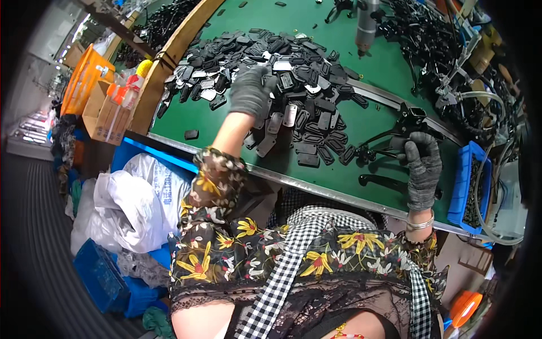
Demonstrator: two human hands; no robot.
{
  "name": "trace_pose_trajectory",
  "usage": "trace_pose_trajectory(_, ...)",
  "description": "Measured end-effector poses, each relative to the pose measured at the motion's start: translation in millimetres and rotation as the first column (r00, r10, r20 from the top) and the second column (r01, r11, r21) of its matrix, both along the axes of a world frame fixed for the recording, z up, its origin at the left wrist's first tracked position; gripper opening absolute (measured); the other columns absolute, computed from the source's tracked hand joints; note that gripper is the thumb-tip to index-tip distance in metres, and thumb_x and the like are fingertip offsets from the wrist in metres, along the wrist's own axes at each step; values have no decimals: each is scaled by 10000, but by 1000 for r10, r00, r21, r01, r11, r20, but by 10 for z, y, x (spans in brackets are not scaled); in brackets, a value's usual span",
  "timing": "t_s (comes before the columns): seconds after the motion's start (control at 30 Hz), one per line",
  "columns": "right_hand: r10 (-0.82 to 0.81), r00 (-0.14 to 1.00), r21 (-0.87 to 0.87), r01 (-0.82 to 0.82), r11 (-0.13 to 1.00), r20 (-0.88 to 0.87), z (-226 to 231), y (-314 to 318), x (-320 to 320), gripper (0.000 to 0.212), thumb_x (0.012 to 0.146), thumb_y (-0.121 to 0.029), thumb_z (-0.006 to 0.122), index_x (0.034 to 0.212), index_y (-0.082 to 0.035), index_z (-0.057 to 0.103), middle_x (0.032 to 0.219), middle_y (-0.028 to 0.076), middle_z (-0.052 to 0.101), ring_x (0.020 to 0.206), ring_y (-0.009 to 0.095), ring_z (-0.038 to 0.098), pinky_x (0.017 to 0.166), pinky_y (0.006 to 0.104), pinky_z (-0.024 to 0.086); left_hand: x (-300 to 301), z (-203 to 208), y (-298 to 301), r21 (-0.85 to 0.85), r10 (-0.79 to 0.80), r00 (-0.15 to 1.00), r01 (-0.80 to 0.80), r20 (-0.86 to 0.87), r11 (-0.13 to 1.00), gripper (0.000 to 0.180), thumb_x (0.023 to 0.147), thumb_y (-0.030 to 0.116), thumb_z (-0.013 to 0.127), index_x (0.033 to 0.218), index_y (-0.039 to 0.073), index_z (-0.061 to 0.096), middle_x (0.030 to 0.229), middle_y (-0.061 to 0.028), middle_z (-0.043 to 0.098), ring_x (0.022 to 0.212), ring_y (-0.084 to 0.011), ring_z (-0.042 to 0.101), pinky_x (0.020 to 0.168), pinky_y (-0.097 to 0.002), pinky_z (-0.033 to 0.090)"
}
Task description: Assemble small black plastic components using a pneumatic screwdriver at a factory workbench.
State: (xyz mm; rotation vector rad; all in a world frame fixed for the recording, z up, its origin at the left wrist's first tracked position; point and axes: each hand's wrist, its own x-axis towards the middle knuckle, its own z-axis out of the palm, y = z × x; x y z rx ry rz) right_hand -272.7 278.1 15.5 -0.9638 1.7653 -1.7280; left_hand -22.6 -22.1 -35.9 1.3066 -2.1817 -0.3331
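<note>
My left hand (251, 91), in a grey glove, reaches into a heap of small flat rectangular covers (307, 148), mostly black with some silvery faces. Its fingers are curled down among them; whatever they grip is hidden. At the right, my gloved right hand (423, 169) is closed around a black brake lever assembly (411, 118), whose boxy body points up and away from me. Dark lever parts (367, 153) extend left of that hand, close to the heap's edge. Nearer the table's front edge lies another black lever (384, 183).
A powered screwdriver (367, 28) hangs over the green table (333, 189). Black lever assemblies (418, 34) crowd the far right. A blue bin (466, 186) of small dark parts stands at the right edge. White plastic bags (132, 198) and blue crates (101, 277) are at the left.
</note>
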Motion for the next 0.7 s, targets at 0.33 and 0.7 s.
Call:
trace_pose_trajectory(0.33,36,999,-20,-36,999,2,53,34,28,198,916,-72,688,1103,-31,637,952,29,669,759,95,646,668,216,542,166,81,-33,234,-147,978,110,147,966,308,809,194,805,1037,28,679,947,-130,713,823,-235,673,796,-350,537)
trace_pose_trajectory(0.7,53,995,-111,-62,992,-89,308,-439,87,161,931,-124,668,1050,-16,667,826,37,688,701,75,633,632,217,510,-834,861,1450,522,98,524,779,-846,346,295,1001,143,563,1234,-38,574,1006,-131,703,779,-166,701,626,-259,598)
